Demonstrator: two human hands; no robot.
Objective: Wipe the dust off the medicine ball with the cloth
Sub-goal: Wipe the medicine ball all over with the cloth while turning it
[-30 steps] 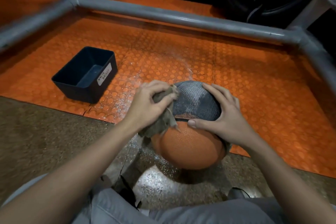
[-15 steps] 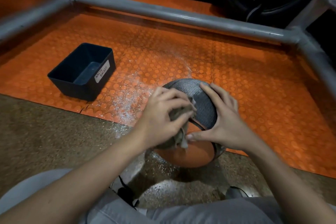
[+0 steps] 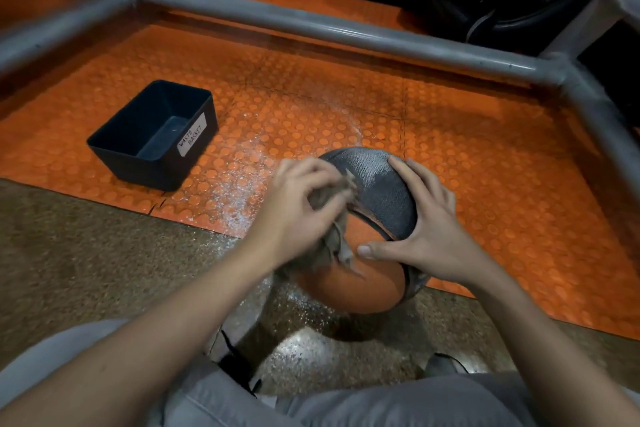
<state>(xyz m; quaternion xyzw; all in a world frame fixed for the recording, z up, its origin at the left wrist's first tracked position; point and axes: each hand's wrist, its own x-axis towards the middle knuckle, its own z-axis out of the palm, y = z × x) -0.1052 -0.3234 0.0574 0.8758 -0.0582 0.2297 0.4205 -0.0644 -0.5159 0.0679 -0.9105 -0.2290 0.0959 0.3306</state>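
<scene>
the cloth [image 3: 333, 240] is gripped in the curled left hand [image 3: 294, 208] and has been drawn slightly up the medicine ball [image 3: 353, 288], which is still steadied at the orange mat [image 3: 485, 149] edge by the spread right hand [image 3: 433, 236].

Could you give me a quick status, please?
Left hand grips crumpled grey-brown cloth on orange-and-grey medicine ball. Right hand braces ball. Pale dust patch on top panel; nothing blocking.
</scene>
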